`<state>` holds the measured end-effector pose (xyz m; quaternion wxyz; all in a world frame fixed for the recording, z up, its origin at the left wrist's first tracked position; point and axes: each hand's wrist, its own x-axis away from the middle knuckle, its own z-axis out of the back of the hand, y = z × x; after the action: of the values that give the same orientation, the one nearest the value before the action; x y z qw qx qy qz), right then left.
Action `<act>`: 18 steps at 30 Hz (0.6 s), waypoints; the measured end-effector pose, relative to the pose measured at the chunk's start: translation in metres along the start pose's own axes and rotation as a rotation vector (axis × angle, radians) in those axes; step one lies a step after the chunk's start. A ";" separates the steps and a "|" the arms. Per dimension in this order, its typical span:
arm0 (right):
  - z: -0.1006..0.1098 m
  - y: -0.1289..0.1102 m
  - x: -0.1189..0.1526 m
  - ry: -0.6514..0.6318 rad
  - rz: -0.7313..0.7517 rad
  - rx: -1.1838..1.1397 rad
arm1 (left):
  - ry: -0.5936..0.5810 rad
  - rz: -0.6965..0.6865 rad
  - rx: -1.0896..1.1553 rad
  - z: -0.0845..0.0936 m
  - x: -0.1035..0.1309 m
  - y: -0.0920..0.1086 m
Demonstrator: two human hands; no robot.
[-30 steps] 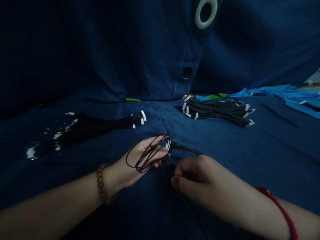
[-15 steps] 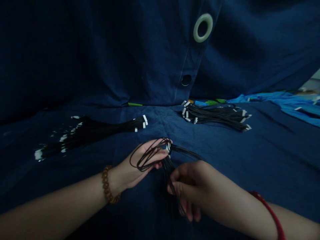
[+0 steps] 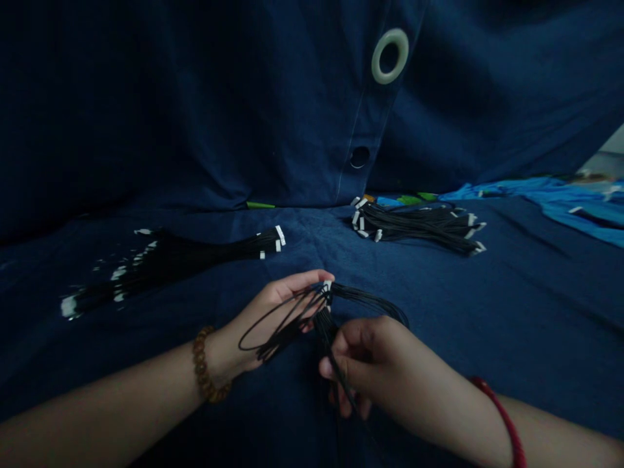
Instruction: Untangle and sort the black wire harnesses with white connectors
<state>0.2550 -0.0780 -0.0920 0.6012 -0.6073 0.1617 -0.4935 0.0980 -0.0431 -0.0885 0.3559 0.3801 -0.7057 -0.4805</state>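
In the middle foreground, my left hand [image 3: 273, 311] is closed on a looped bundle of thin black cables [image 3: 363, 298], gripping it by a white connector [image 3: 327, 286] at the fingertips. Loops of the cable hang over the left palm and out to the right. My right hand [image 3: 363, 364], lower and to the right, pinches the strands that run down from the connector. Their lower ends are lost in the dark. A brown bead bracelet is on the left wrist, a red band on the right.
A fanned bundle of black cables with white connectors [image 3: 195, 253] lies on the blue cloth [image 3: 302, 227] at left. Another cable bundle [image 3: 414, 224] lies at back right. Bright blue strands [image 3: 560, 201] lie at far right. A blue curtain with a pale ring [image 3: 390, 56] hangs behind.
The loops over my left palm have dropped lower and spread left. My right hand has shifted slightly left, still pinching the strands. The whole view has shifted a little.
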 end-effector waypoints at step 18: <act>0.027 -0.016 0.018 0.128 0.115 0.112 | 0.126 0.099 0.084 0.002 -0.003 -0.006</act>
<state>0.2788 -0.0734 -0.0650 0.6501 -0.5295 0.2064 -0.5043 0.0986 -0.0405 -0.0952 0.4067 0.3890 -0.7192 -0.4075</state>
